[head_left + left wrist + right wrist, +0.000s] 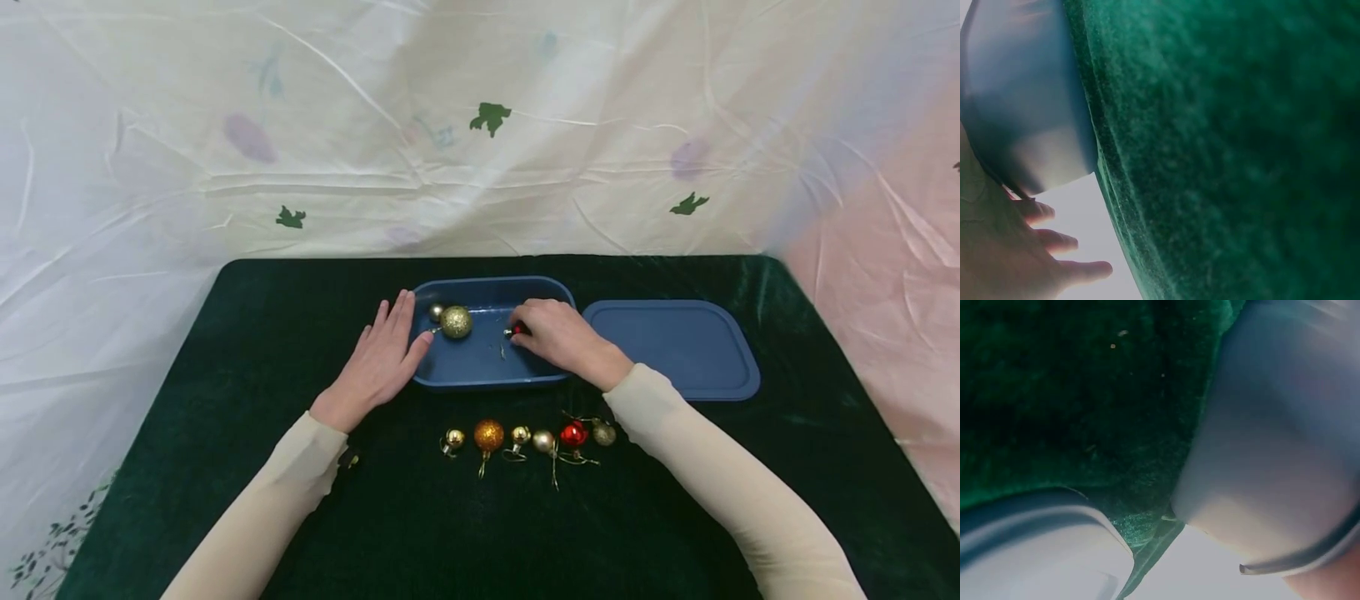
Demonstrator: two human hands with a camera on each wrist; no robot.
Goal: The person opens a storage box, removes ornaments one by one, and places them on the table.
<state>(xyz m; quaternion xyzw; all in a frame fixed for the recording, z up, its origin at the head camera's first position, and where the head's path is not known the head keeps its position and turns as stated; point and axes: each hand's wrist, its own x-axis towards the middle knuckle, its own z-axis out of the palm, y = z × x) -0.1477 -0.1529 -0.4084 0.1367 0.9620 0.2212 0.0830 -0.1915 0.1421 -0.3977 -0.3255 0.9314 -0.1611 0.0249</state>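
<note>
A blue rectangular container (491,381) stands on the table, holding a large gold glitter bauble (456,322) and a small gold bauble (437,312) at its left end. My left hand (375,358) rests on the container's left rim with straight fingers; the left wrist view shows its fingers (1085,270) beside the container's wall (1029,94). Inside the right half, my right hand (562,333) pinches a small red bauble (518,330), its cord hanging down. Only a bit of that hand (1329,578) appears in the right wrist view, past the container's rim.
A flat blue lid (675,346) lies right of the container. In front is a row of baubles, among them an orange one (489,435), a shiny red one (573,434) and a glittery one (603,432). A small dark object (348,458) lies by the left sleeve.
</note>
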